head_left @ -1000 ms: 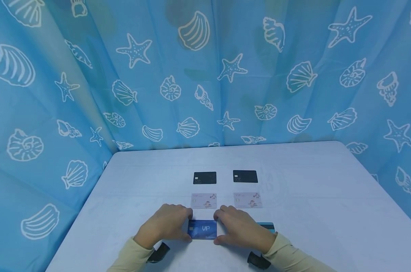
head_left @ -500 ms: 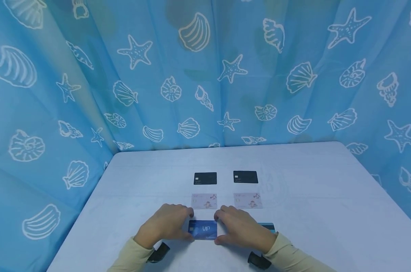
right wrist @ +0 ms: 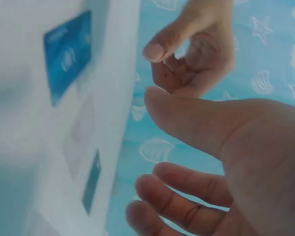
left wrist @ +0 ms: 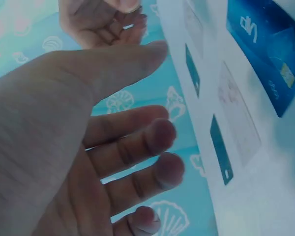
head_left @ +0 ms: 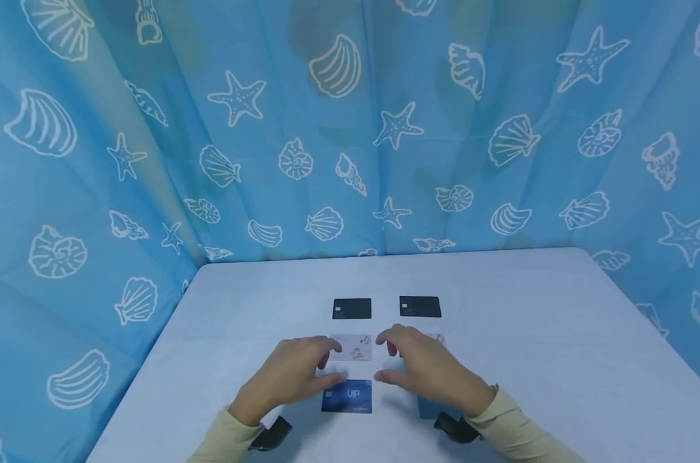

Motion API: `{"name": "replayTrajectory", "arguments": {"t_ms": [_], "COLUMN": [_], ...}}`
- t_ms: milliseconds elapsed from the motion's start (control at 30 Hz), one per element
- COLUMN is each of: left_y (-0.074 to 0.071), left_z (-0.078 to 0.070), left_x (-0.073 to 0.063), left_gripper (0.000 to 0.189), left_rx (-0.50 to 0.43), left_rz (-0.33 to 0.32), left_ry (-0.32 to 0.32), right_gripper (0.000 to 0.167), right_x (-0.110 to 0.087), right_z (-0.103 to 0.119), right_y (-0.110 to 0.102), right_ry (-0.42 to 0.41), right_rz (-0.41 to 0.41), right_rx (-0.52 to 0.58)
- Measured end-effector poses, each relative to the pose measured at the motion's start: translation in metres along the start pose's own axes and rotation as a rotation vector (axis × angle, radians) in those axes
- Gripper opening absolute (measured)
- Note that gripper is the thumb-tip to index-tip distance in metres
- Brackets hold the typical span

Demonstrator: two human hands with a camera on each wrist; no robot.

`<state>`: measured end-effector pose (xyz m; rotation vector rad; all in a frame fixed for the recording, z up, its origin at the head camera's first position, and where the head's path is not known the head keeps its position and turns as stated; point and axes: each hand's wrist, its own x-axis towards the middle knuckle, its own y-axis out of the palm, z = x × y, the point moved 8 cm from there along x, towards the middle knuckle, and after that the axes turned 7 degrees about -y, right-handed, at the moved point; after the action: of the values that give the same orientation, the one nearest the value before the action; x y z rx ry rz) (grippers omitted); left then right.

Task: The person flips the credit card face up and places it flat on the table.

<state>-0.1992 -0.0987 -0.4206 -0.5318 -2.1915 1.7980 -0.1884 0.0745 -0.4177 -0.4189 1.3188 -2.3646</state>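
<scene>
A dark blue VIP card (head_left: 356, 400) lies face up near the front of the white table. My left hand (head_left: 292, 372) hovers over its left side, fingers loosely bent and thumb extended, holding nothing. To its right my right hand (head_left: 433, 368) is also raised and relaxed, with nothing between thumb and fingers. Both wrist views show a gap between the hands and the blue card (left wrist: 270, 54). Under the right hand lies a teal-blue card (head_left: 433, 409), mostly hidden. A pale pink card (head_left: 356, 348) lies just beyond the blue one.
Another pale pink card (head_left: 440, 337) is largely covered by the right hand. Farther back, a left black card (head_left: 352, 309) and a right black card (head_left: 421, 307) lie side by side. A blue seashell-print curtain (head_left: 350, 141) hangs behind the table (head_left: 518, 302).
Both hands have let go of the blue card's edges and lifted up, with thumbs and fingers spread. The blue card stays in its place. The head view has tilted slightly upward.
</scene>
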Motion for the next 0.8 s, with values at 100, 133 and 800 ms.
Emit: {"name": "replayTrajectory", "arguments": {"t_ms": [100,133,800], "left_y": [-0.007,-0.01,-0.038], "left_z": [-0.003,-0.005,-0.06], "left_x": [0.0,0.0,0.023], "left_gripper": [0.049,0.049,0.049], "left_rx": [-0.01,-0.013,-0.072], "left_rz": [-0.04,-0.053,-0.15], "left_ry": [-0.007,-0.008,0.061], "right_gripper": [0.054,0.054,0.055], "right_x": [-0.003,-0.004,-0.03], "right_z": [-0.003,-0.004,-0.035], "right_y": [-0.013,-0.017,-0.066], "right_ry": [0.011,0.013,-0.024], "right_rz": [-0.05,-0.062,-0.129], "right_rx": [-0.004,-0.008,-0.081]}}
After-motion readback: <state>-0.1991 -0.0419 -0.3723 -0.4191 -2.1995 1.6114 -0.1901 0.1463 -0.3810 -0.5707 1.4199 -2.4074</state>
